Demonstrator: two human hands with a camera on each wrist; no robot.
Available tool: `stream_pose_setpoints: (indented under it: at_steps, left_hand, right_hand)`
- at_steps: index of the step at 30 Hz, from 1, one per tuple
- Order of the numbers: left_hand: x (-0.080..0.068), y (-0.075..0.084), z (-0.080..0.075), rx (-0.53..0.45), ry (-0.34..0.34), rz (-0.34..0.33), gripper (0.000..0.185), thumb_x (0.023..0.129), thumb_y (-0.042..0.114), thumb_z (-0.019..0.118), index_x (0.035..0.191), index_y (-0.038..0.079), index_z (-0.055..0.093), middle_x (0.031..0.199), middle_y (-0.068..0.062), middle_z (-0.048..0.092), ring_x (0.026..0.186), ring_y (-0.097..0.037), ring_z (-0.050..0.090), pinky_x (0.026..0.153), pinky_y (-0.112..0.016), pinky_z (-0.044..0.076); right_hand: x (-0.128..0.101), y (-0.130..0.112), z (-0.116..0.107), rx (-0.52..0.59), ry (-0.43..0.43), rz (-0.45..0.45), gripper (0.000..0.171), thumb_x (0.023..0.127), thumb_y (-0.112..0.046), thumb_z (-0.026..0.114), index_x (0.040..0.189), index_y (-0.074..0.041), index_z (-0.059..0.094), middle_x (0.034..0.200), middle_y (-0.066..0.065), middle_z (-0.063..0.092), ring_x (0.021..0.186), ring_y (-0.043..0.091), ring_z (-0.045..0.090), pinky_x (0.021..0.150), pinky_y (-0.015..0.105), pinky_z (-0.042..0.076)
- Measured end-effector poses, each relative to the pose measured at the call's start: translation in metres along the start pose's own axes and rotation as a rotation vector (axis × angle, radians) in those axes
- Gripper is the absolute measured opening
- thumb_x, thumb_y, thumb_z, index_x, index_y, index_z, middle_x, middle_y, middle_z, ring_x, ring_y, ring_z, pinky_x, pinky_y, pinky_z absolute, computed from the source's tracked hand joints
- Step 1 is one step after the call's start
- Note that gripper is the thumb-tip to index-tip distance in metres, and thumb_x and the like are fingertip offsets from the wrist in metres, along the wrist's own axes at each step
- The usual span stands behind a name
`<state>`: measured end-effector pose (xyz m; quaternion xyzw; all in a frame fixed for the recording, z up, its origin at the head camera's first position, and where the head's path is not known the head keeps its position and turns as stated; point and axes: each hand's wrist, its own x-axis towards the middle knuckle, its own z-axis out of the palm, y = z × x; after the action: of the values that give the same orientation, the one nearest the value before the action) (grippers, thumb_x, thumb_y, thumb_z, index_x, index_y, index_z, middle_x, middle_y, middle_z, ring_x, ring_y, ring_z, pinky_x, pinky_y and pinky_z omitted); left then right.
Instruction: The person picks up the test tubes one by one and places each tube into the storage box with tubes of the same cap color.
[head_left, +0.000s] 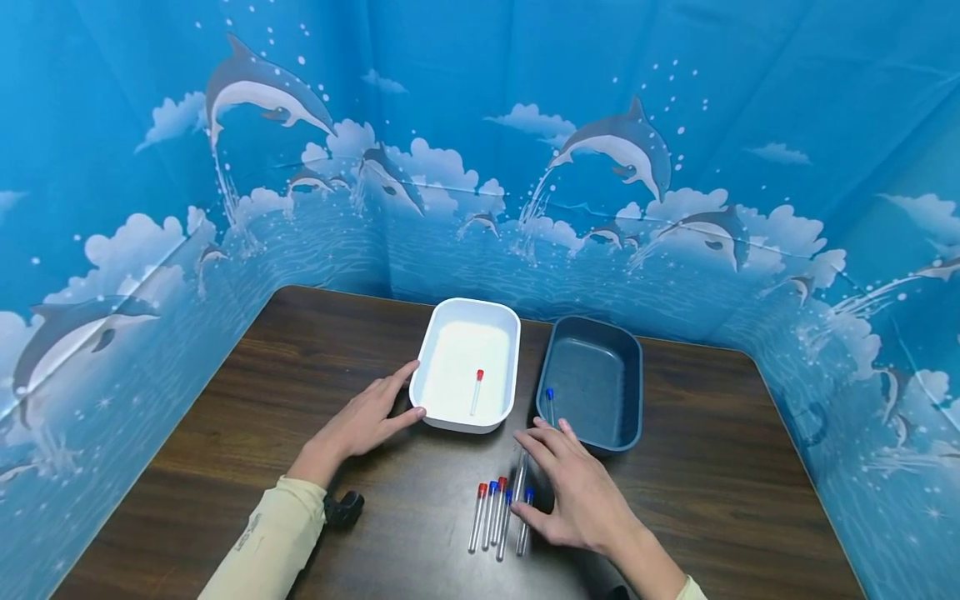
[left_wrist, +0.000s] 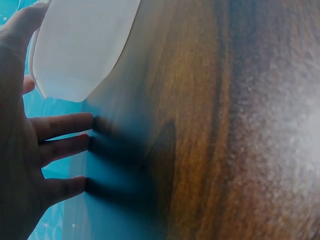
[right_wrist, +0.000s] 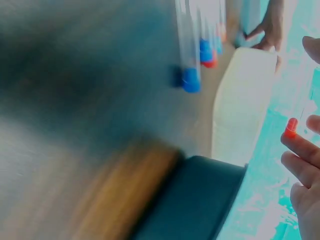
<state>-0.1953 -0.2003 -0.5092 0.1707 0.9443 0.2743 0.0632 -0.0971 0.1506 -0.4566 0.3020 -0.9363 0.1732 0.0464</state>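
My left hand rests against the near left corner of a white bin, its fingers spread and fairly straight. In that bin lies one red-capped test tube. Above the table, between thumb and fingertips, my right hand holds a clear test tube; its red cap shows in the right wrist view. Just beyond that hand stands a dark blue-grey bin with a blue-capped tube inside, partly hidden by the fingers. Several red- and blue-capped tubes lie side by side left of the right hand.
Both bins stand side by side toward the back of the brown wood table. A blue dolphin-print curtain rises behind the table and at its sides. Black wrist gear sits beneath the left forearm.
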Motion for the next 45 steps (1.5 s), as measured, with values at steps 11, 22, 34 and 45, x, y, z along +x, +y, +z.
stream_pose_setpoints:
  at_steps: [11, 22, 34, 45]
  left_hand:
    - [-0.001, 0.002, -0.002, -0.002, -0.013, -0.008, 0.085, 0.091, 0.067, 0.051, 0.158, 0.035, 0.01, 0.156, -0.006, 0.032, 0.133, -0.027, 0.04, 0.103, -0.056, 0.037]
    - [0.002, 0.002, -0.004, -0.007, -0.021, -0.016, 0.085, 0.09, 0.067, 0.052, 0.157, 0.036, 0.01, 0.157, -0.006, 0.031, 0.135, -0.028, 0.038, 0.104, -0.056, 0.035]
    - [0.002, -0.003, -0.002, 0.0, -0.019, 0.0, 0.087, 0.088, 0.075, 0.046, 0.157, 0.036, 0.01, 0.156, -0.006, 0.033, 0.134, -0.027, 0.04, 0.104, -0.054, 0.036]
    - [0.002, -0.003, -0.001, -0.022, -0.013, 0.003, 0.089, 0.087, 0.076, 0.047, 0.157, 0.035, 0.011, 0.156, -0.003, 0.033, 0.132, -0.026, 0.04, 0.104, -0.053, 0.036]
  right_hand:
    - [0.036, 0.008, -0.004, 0.007, 0.125, -0.117, 0.082, 0.078, -0.055, 0.074, 0.145, -0.015, 0.049, 0.146, 0.006, 0.047, 0.138, 0.025, 0.039, 0.114, 0.046, 0.023]
    - [0.065, 0.016, -0.004, -0.022, 0.105, -0.126, 0.081, 0.08, -0.055, 0.071, 0.146, -0.014, 0.047, 0.148, 0.01, 0.045, 0.138, 0.031, 0.039, 0.111, 0.05, 0.027]
    - [0.102, 0.022, 0.002, -0.022, 0.032, -0.107, 0.079, 0.082, -0.055, 0.068, 0.146, -0.015, 0.047, 0.146, 0.01, 0.047, 0.138, 0.026, 0.038, 0.116, 0.043, 0.018]
    - [0.128, 0.03, 0.014, -0.043, -0.047, -0.087, 0.076, 0.08, -0.052, 0.072, 0.143, -0.015, 0.051, 0.142, 0.011, 0.05, 0.134, 0.029, 0.043, 0.114, 0.046, 0.022]
